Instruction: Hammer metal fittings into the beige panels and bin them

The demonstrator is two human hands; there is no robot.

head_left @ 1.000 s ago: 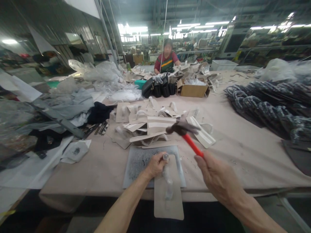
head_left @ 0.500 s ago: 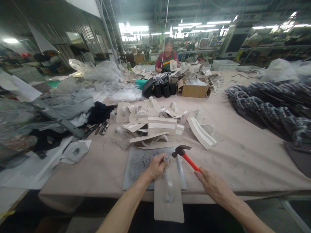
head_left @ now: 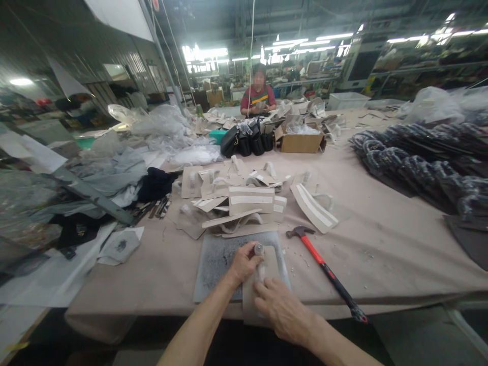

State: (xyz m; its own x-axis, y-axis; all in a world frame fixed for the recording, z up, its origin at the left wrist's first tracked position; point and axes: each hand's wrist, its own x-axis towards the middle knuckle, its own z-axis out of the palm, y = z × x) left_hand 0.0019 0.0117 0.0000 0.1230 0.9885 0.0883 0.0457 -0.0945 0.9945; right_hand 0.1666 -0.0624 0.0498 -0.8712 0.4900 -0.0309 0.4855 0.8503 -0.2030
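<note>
Cloth-covered table (head_left: pixel 389 244) in a workshop. Beige panel (head_left: pixel 271 258) lies partly on a grey plate (head_left: pixel 213 264), overhanging the near edge, its long axis running away from the body. Left hand (head_left: pixel 244 263) pinches the far end of its wrapped handle (head_left: pixel 261 271); right hand (head_left: pixel 280 306), nearer the body, curls over the lower part, grip unclear. Hammer (head_left: pixel 324 268) rests rightward, clear of both.

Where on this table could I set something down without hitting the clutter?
The widest bare patch of table is right, between the hammer and the dark stack; small bits lie nearer the hammer. Another lies left, between the grey slab and the stained white cloth. Crowded: beyond the slab, with beige panels, and back left, with plastic bags.
</note>
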